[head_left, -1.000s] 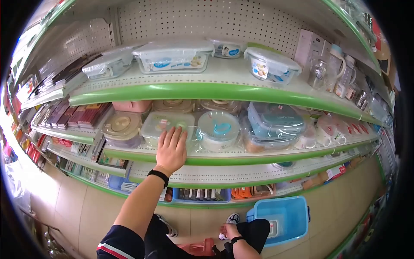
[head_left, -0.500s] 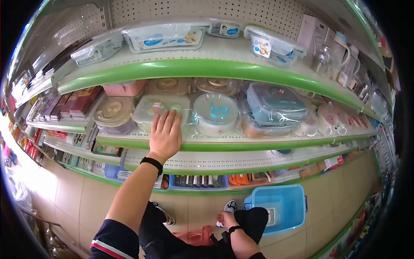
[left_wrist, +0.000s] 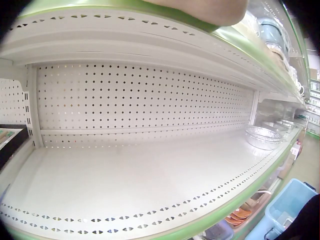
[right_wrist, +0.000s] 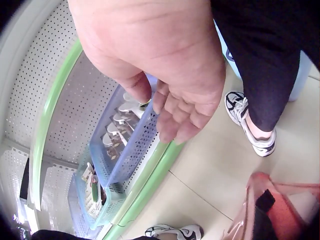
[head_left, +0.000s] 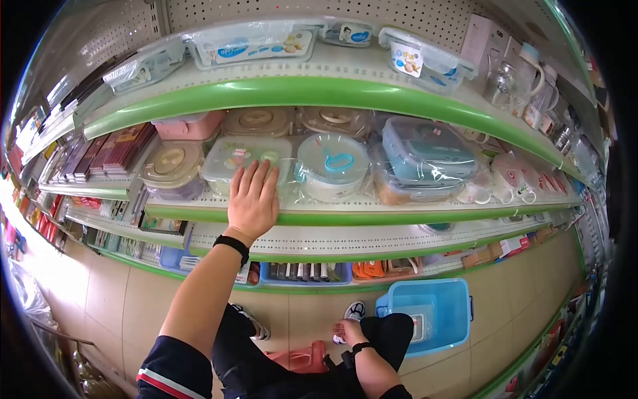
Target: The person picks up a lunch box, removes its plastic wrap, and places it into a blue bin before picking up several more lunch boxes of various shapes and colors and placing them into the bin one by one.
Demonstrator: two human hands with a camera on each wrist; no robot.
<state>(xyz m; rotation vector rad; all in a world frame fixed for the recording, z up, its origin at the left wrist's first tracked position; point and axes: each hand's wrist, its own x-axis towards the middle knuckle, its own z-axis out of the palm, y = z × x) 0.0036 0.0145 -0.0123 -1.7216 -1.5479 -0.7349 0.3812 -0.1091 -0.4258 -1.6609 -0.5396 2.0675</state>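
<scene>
In the head view my left hand (head_left: 254, 203) lies with straight fingers at the front of a wrapped rectangular food container (head_left: 222, 156) with a translucent lid, on the middle shelf. Its fingertips overlap the lid's near edge. Only the heel of that hand shows at the top of the left wrist view. A round container (head_left: 332, 159) with a blue handle stands just to the right, and a beige-lidded container (head_left: 171, 163) to the left. My right hand (head_left: 347, 329) hangs loosely curled by the knee, holding nothing; its palm fills the top of the right wrist view.
Blue lunch boxes (head_left: 428, 153) and white mugs (head_left: 512, 183) stand farther right. Glass containers (head_left: 256, 50) line the upper shelf with its green edge. Below, a blue bin (head_left: 442, 319) stands on the floor by my right leg, and a red plastic object (head_left: 309, 359) lies between my legs.
The head view has tilted down, so the shelves sit higher in it. My left hand stays at the same container, and my right hand still hangs by the knee.
</scene>
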